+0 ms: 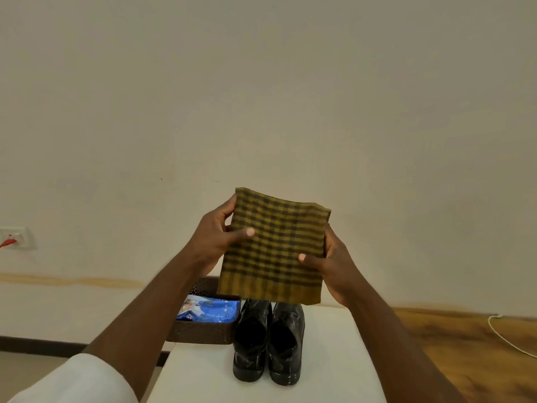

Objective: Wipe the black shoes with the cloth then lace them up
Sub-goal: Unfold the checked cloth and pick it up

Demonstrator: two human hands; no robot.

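A plain cream wall point(261, 97) is faced, and below it a white rectangular table point(334, 359) is seen. On the table a pair of glossy black leather shoes point(268, 344) is stood side by side, heels toward the viewer, the two touching or nearly so. Just beside them, on their left, a dark brown woven basket point(200, 333) holding a blue plastic packet point(207, 311) is set.

Above the shoes, well clear of them, a folded olive-and-black checked cloth point(274, 251) is held up flat between both hands. No wiping appears to have been begun, and no laces can be made out.

As a judgement, the fold could be lost if either grip were loosened, and a loose corner might then drag over the leather instead of wiping it.

Both forearms are stretched forward and raised. The cloth's left edge is pinched by the left hand point(216, 237), thumb laid across the front; its right edge is pinched likewise by the right hand point(331, 263), the other fingers hidden behind.
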